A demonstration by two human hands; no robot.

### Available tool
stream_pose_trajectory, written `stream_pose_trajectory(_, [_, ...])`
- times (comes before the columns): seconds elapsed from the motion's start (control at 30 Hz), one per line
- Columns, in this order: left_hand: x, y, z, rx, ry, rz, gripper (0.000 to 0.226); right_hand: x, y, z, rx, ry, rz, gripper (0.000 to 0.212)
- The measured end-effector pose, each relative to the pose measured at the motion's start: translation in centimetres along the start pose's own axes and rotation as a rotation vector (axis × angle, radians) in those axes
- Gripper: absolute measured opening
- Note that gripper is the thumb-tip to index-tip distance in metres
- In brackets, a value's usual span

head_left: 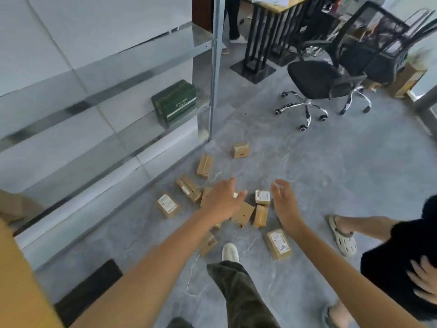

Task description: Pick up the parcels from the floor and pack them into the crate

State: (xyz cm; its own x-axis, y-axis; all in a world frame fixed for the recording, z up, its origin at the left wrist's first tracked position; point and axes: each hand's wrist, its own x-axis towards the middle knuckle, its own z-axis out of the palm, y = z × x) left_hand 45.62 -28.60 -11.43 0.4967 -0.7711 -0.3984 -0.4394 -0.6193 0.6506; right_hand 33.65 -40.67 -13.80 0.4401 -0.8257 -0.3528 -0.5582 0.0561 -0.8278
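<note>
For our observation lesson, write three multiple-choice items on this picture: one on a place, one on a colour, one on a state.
1. Where is the green box? A on the floor; B on a metal shelf; C on a chair.
2. What colour are the scattered parcels? A blue; B brown; C black.
3. How are the left hand and right hand? A both open, empty; B both gripping a parcel; C both in pockets.
Answers: 1 B, it sits on the shelf; 2 B, plain cardboard brown; 3 A, both reach towards the parcels, holding nothing.
</note>
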Motion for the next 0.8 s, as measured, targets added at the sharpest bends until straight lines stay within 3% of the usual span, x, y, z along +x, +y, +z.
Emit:
stream_pose_trajectory(0.2, [12.4, -7.5, 3.4, -0.051, -0.107, -0.143, 0.028, 13.2, 6.4, 5.2, -0.147, -0.096, 0.176, 0.032])
stream_pose_trajectory(0.5, [28.7, -31.9, 13.4, 0.092, -0.471, -0.384, 0.023, 26.8, 27.4, 17.0, -0.202, -0.252, 0.510, 0.035])
stream_pose_trajectory(0.67, [38.3, -38.1, 21.0, -0.042, -0.383, -0.463, 0.031, 33.9, 37.6, 22.4, -0.094, -0.290, 0.643, 0.034])
stream_pose_trajectory(0.8, [47.0, -41.1, 28.5, -0.087, -0.310, -0.419, 0.036, 40.6, 43.1, 26.2, -0.120, -0.317, 0.579, 0.023])
